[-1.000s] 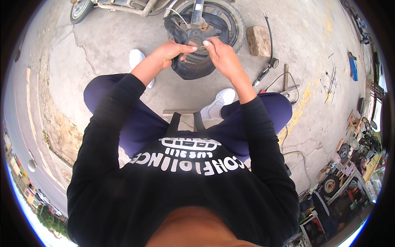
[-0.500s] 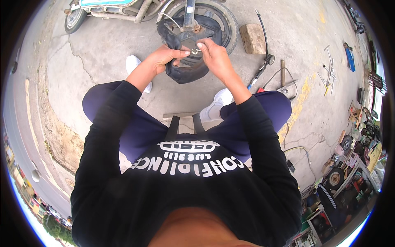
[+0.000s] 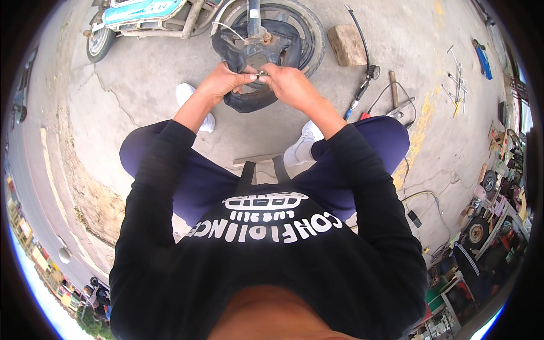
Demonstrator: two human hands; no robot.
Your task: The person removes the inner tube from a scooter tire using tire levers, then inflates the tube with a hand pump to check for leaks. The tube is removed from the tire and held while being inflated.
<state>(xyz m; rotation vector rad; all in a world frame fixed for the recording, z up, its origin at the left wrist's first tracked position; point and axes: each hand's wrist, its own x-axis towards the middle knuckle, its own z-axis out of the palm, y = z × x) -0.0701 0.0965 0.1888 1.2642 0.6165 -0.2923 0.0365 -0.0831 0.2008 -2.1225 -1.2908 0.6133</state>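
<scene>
In front of me, a black inner tube (image 3: 253,102) hangs in a loop around the fork and hub of a motorcycle wheel (image 3: 310,35). My left hand (image 3: 223,83) is closed beside the tube's left side, thumb and fingertips pinched together toward the middle. Against them, the fingertips of my right hand (image 3: 286,84) pinch as well. Between the two sets of fingertips shows a small metal fitting (image 3: 261,73), ring-shaped in the earlier picture. Whether it is joined to the tube cannot be made out, as fingers cover part of it.
Right of the wheel stands a wooden block (image 3: 347,45). A hose with a gauge (image 3: 373,72), a hammer (image 3: 393,90) and several metal wrenches (image 3: 455,85) lie on the concrete. Parts and small wheels (image 3: 477,231) crowd the far right. Another motorcycle part (image 3: 144,17) stands upper left.
My right hand has closed in on the small metal fitting, covering more of it. Both hands' fingertips are closer together. The whole view has shifted slightly.
</scene>
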